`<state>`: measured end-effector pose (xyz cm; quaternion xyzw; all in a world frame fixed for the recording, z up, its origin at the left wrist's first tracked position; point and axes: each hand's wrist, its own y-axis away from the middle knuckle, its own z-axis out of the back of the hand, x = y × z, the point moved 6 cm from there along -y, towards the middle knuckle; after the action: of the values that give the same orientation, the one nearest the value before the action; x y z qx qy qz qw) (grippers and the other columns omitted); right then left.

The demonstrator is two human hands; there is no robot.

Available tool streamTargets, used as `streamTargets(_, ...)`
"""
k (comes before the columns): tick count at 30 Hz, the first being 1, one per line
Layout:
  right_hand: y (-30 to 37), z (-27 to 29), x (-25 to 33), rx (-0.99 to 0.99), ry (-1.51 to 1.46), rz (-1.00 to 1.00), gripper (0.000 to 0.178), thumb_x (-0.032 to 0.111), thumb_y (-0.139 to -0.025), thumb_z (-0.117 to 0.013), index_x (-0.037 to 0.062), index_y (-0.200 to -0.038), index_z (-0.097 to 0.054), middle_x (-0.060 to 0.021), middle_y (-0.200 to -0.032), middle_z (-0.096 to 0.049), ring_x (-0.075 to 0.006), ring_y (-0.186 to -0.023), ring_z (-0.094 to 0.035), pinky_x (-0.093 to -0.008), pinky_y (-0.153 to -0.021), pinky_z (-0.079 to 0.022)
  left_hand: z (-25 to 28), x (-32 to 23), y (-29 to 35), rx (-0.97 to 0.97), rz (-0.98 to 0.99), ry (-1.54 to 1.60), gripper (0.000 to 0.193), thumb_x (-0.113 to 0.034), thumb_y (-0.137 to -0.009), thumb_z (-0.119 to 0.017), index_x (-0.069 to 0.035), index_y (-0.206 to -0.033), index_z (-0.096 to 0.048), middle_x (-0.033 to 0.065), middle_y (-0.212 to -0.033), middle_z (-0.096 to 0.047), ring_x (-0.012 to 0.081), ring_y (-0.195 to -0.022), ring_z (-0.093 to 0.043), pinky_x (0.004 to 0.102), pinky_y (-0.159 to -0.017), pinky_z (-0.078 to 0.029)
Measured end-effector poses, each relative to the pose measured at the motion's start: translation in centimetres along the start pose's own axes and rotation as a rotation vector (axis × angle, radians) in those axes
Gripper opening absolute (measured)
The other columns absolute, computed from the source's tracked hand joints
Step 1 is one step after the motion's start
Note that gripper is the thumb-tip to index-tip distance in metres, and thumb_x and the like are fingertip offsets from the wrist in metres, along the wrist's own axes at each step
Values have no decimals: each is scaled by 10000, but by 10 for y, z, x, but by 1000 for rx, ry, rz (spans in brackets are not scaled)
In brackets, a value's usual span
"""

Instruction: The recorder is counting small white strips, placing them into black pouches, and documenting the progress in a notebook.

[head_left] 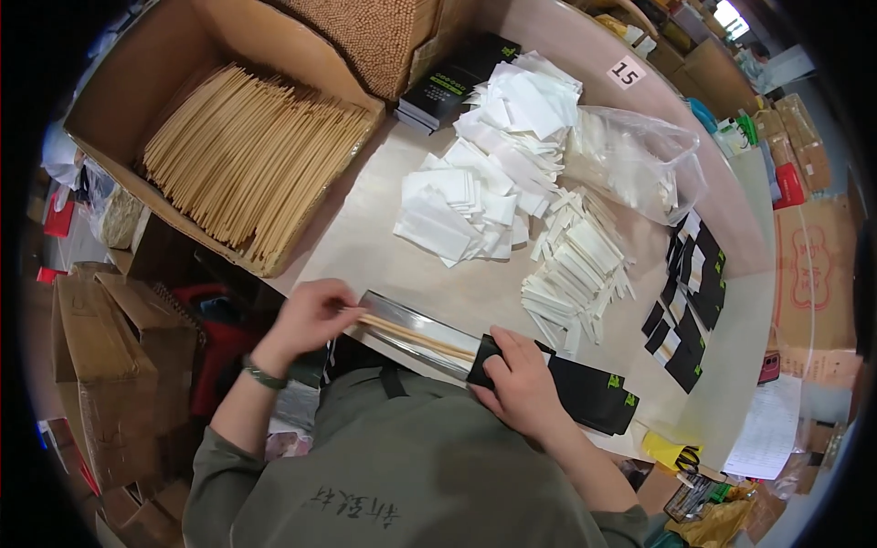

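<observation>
A pair of wooden chopsticks (416, 340) lies in a shiny metal trough (402, 317) at the table's near edge. My left hand (315, 315) is closed at their left end, fingertips pinched on them. Their right end reaches the mouth of a black paper sleeve (480, 358); how far inside they go is hidden. My right hand (523, 379) grips that sleeve, thumb and fingers around its open end. To its right lie more black sleeves (589, 393), overlapping under and beyond the hand.
A cardboard box of chopsticks (256, 164) stands at far left. White packets (457, 201), narrow white packets (580, 265) and a clear plastic bag (630, 155) cover the middle. Filled black sleeves (690, 301) lie right; a black stack (457, 78) sits behind. A raised panel (676, 100) edges the table.
</observation>
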<state>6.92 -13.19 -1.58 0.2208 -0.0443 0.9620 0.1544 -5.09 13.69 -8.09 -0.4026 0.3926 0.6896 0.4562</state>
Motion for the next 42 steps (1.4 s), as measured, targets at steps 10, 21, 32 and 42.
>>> streamTargets(10, -11, -7, -8, -111, 4, -115, 396, 175, -699, -807, 3, -953, -557, -269, -1293, -513, -427, -1164, -522, -466, -984, -446, -74, -56, -31, -227, -79, -217, 185, -66, -812, -737, -20, -985, -690, 124, -1013, -643, 258, -850, -662, 333, -754, -540)
streamTargets(21, -5, -6, -4, -180, -127, 177, 410, 146, -725, -694, 110, -1119, -588, -218, -1041, -557, -395, -916, -581, -456, -764, -495, -86, -113, -16, 20, -620, -839, 590, -242, -649, -823, -56, -1150, -572, 129, -947, -626, 305, -905, -636, 399, -825, -504)
streamTargets(32, 77, 39, -69, 114, 18, 23, 496, 355, -715, -803, 17, -1030, -623, -293, -1261, -528, -468, -1183, -509, -490, -1038, -407, -138, -83, -26, 607, -67, -204, 602, -345, -718, -802, -9, -1158, -567, 155, -1061, -650, 279, -989, -630, 381, -851, -501)
streamTargets(42, 42, 30, -27, -159, 63, -381, 365, 393, -889, -629, 32, -838, -614, -191, -901, -659, -360, -842, -648, -447, -695, -529, -111, -79, -32, 107, -48, -468, 407, -222, -725, -741, -52, -1055, -575, 179, -873, -647, 381, -851, -645, 462, -739, -522)
